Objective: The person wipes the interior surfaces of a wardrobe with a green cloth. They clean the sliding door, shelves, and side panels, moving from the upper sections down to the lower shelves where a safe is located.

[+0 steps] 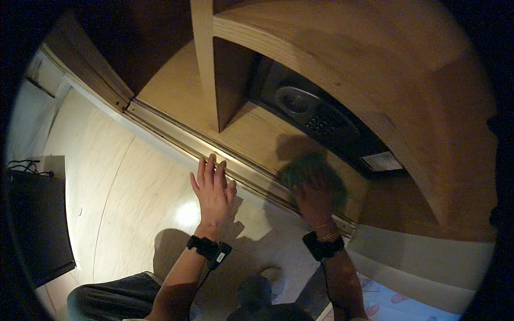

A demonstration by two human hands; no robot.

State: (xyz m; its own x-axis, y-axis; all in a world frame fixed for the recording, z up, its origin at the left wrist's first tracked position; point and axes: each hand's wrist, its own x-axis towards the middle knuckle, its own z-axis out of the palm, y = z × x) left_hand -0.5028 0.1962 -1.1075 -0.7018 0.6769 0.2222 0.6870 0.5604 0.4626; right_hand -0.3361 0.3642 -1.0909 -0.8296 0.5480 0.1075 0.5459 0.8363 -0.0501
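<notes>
My left hand [213, 188] lies with fingers apart and fingertips on the metal sliding-door track [172, 138] along the front edge of a wooden cabinet. Nothing is in it. In shadow to the right, my right hand [315, 196] rests on a green cloth [337, 180], which lies on the cabinet's wooden floor [261, 132] just behind the track. How firmly its fingers grip the cloth cannot be told. A black safe [317, 116] with a round dial and a keypad stands in the compartment behind the cloth.
An upright wooden divider [207, 80] splits the cabinet, and a shelf [257, 34] overhangs the safe. At the far left, a black box-like object [36, 224] with cables on top stands on the pale floor [120, 192]. A patterned light-blue fabric [401, 301] lies at the lower right.
</notes>
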